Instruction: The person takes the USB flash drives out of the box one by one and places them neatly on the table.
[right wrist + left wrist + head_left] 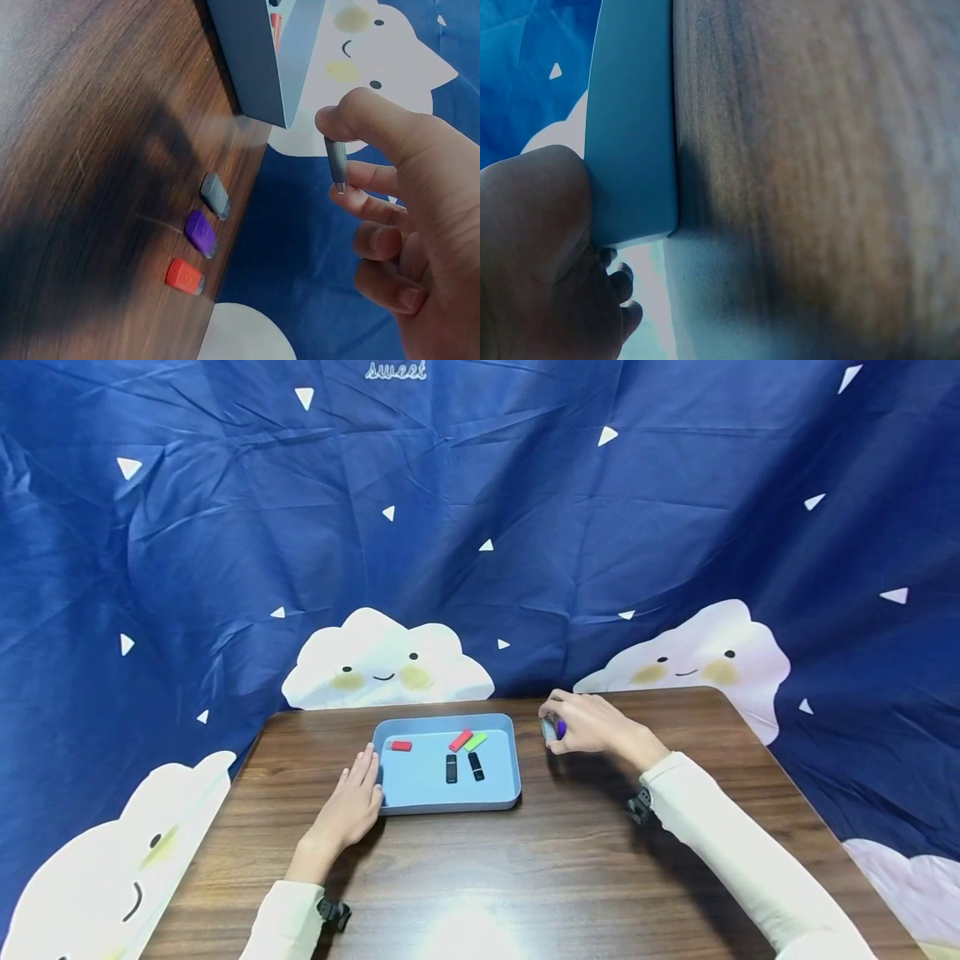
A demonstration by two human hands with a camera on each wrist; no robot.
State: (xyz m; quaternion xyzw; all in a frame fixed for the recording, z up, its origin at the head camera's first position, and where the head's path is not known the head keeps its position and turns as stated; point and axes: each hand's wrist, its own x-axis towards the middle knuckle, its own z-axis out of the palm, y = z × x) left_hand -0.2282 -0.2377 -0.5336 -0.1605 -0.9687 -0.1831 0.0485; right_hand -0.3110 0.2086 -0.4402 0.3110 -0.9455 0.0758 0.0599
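Observation:
My right hand is above the table to the right of the blue tray. In the right wrist view it pinches a grey USB flash drive between thumb and fingertips. Below that hand, a dark grey flash drive, a purple one and an orange-red one lie in a row on the wood. My left hand rests against the tray's left side, its fingers extended. Inside the tray are red flash drives, a green one and black ones.
The brown wooden table carries the tray near its far edge. Behind it hangs a dark blue curtain printed with white clouds and triangles. Dark wrist devices sit at both cuffs.

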